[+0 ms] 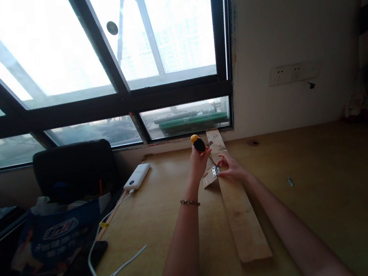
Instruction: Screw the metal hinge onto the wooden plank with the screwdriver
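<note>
Near the bench's far edge, the left hand [198, 159] grips a screwdriver [200, 146], tip down at a hinge [214, 171]. The right hand [231, 169] pinches the hinge against a plank [239, 203].

two hands [198, 161], one screwdriver [199, 145]; one plank [243, 221], one hinge [214, 171]

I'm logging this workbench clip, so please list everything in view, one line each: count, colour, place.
wooden plank: one, pale wood, lying lengthwise mid-desk
hinge: one, silver, at the plank's left edge
small wood piece: one, pale, left of the hinge
screwdriver: one, yellow-and-black handle, tip down at the hinge
screw: one, metallic, on desk right of the plank
power bank: one, white, desk left
cable: one, white, from the power bank
desk: one, tan
bag: one, blue, far left
left hand: gripping the screwdriver
right hand: fingers at the hinge
</note>
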Action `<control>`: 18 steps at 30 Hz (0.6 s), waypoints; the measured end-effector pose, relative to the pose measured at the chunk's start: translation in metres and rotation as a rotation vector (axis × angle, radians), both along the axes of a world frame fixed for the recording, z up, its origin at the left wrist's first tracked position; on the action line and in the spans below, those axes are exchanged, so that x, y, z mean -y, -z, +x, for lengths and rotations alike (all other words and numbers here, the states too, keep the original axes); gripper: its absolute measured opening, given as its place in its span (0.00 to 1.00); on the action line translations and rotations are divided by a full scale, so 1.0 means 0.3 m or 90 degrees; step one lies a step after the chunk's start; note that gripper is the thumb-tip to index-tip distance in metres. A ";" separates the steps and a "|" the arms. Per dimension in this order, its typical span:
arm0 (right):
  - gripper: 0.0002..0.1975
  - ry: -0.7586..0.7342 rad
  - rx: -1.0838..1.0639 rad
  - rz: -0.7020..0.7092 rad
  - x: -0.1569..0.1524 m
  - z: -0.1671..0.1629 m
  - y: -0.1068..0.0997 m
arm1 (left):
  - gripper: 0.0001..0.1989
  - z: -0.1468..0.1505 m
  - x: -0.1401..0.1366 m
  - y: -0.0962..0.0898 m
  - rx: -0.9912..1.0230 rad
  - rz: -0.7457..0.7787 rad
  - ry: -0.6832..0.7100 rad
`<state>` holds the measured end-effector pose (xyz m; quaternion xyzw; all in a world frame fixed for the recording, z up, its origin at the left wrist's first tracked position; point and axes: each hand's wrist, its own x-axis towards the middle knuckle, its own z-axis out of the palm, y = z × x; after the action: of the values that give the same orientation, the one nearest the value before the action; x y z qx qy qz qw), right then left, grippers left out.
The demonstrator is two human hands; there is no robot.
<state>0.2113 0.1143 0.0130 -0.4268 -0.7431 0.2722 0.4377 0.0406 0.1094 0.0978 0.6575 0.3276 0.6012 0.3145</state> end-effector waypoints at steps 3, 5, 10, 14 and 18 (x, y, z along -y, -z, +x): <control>0.39 -0.002 -0.009 -0.005 0.002 -0.002 -0.003 | 0.16 0.006 0.006 -0.002 -0.024 -0.011 -0.023; 0.39 -0.002 -0.010 -0.008 0.003 -0.003 -0.006 | 0.17 0.010 0.011 -0.004 -0.061 0.000 -0.060; 0.39 0.002 0.002 -0.006 0.002 -0.003 -0.006 | 0.14 0.035 0.028 -0.005 -0.086 0.051 -0.030; 0.39 0.004 -0.001 -0.006 0.000 -0.003 0.000 | 0.16 0.052 0.041 -0.005 -0.061 0.049 0.060; 0.38 0.005 0.004 -0.001 -0.001 -0.002 0.001 | 0.15 0.049 0.041 -0.005 -0.084 0.051 0.063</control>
<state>0.2107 0.1145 0.0126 -0.4310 -0.7425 0.2695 0.4362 0.0553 0.0972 0.0995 0.7231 0.2901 0.5531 0.2951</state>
